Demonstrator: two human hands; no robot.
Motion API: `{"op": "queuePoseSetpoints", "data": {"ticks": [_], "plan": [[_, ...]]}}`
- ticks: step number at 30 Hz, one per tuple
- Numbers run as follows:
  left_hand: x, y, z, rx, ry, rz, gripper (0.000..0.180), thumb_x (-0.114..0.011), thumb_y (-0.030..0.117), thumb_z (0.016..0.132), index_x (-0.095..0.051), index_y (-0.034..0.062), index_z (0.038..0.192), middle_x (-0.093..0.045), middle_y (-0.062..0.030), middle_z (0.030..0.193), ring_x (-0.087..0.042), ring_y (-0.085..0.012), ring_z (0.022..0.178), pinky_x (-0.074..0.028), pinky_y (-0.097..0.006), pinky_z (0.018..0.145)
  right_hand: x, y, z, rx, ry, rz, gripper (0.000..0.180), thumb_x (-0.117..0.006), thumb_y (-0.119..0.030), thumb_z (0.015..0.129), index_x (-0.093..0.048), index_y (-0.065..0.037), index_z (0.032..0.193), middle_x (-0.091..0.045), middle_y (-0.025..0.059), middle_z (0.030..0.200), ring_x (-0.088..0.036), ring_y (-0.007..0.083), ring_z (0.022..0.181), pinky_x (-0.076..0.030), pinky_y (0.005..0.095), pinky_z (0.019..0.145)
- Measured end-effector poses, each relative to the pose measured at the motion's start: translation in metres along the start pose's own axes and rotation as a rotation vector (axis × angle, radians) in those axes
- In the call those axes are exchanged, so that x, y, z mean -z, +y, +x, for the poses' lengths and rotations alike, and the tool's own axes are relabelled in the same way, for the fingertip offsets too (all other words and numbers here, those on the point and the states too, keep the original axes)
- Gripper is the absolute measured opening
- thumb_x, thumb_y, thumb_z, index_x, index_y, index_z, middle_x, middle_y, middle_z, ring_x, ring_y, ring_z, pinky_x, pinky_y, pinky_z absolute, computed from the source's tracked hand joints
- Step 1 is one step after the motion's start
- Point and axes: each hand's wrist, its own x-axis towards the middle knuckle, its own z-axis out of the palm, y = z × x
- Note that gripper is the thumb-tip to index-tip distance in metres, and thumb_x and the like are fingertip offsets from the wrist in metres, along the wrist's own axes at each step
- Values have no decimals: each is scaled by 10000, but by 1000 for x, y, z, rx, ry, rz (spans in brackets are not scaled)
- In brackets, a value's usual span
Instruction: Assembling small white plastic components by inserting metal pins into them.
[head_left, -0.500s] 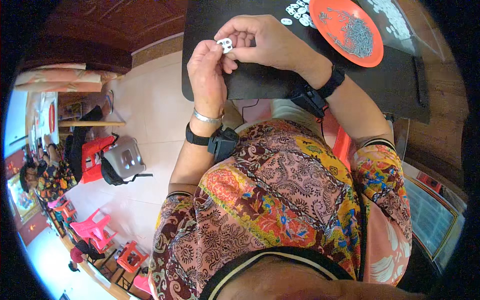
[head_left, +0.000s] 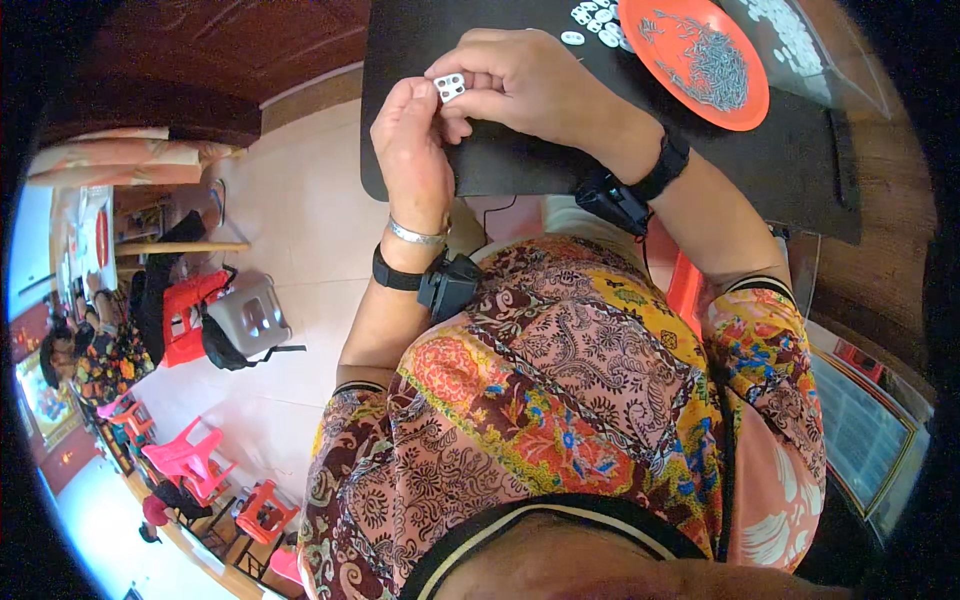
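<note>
A small white square plastic part (head_left: 449, 87) with several holes is pinched between the fingertips of both hands, just above the near left edge of a black table (head_left: 520, 170). My left hand (head_left: 412, 140) grips it from below, and my right hand (head_left: 520, 85) curls over it from the right. Both wrists wear black bands; the left also has a silver bangle. An orange plate (head_left: 740, 100) with a heap of small grey metal pieces lies to the right. Several loose white parts (head_left: 595, 22) lie beside it at the table's far edge.
A clear plastic bag (head_left: 800, 40) of white parts lies at the far right of the table. Below, pink and red plastic chairs (head_left: 185, 455) stand on the pale tiled floor, with a grey stool (head_left: 250, 315) and people seated at the far left.
Both hands keep their hold on the white part; the right fingers have shifted slightly over it. Nothing else has moved.
</note>
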Motion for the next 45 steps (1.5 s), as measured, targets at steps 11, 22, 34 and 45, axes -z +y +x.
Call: {"op": "queuePoseSetpoints", "data": {"ticks": [11,22,34,45], "plan": [[0,3,-4,48,-2,-59,186,-482,136,922,-565,-14,849,-570,-38,697,-481,-86,570,-381,-203,541,-1,2,-3,69,-1,-27,250,-674,-165,758,-661,-92,997,-592,72,789,-593,219,654,-461,292,570],[5,0,-1,31,-64,-150,160,-486,129,917,-554,-8,870,-569,-44,741,-475,-94,589,-390,-213,565,0,1,-1,97,27,-76,288,-697,-169,729,-665,-103,1008,-604,53,822,-600,211,687,-471,290,581],[9,-1,1,76,-55,-151,164,-498,128,905,-571,-17,878,-597,-56,754,-496,-94,599,-399,-212,569,0,-1,1,106,24,-107,289,-690,-193,746,-661,-100,1018,-597,63,825,-593,224,681,-472,299,579],[8,-2,-1,60,-53,-128,166,-495,116,900,-574,-28,875,-587,-56,734,-485,-92,589,-391,-207,558,-1,0,-2,70,-15,-58,226,-648,-187,792,-653,-70,985,-595,79,806,-605,248,719,-478,319,609]]}}
